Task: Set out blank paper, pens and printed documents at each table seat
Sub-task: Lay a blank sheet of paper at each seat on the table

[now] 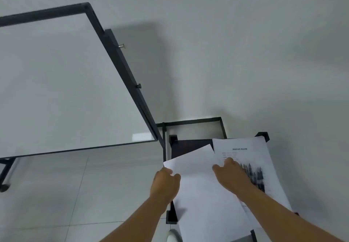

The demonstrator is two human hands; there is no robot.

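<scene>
Head view, looking down at a small dark surface point(188, 147) against a pale wall point(245, 53), black-framed with clips at its corners. Left hand point(165, 184) at the left edge of the surface, fingers point(176, 176) curled shut around the left margin of a blank paper stack point(204, 194), thumb on top, the sheets angled with one corner toward the far left corner of the surface. Right hand point(231, 173) laid on the printed documents point(245, 147), which cover the right side of the surface and sag over its right edge; fingers spread part-way and bent, tips down on the page, whether gripping anything impossible to tell. Pens point(255, 173) in a blurred dark cluster just beside the right hand, on the printed page near the right edge, contact with the fingers unclear through the blur. Blank stack overlapping the near left part of the printed sheets, under the right forearm. Whiteboard point(66, 83) with a black frame on a wheeled stand to the left, tilted in the wide-angle picture, its right post just beside the far left corner of the surface. Grey tiled floor point(56, 194) below the board and left of the surface.
</scene>
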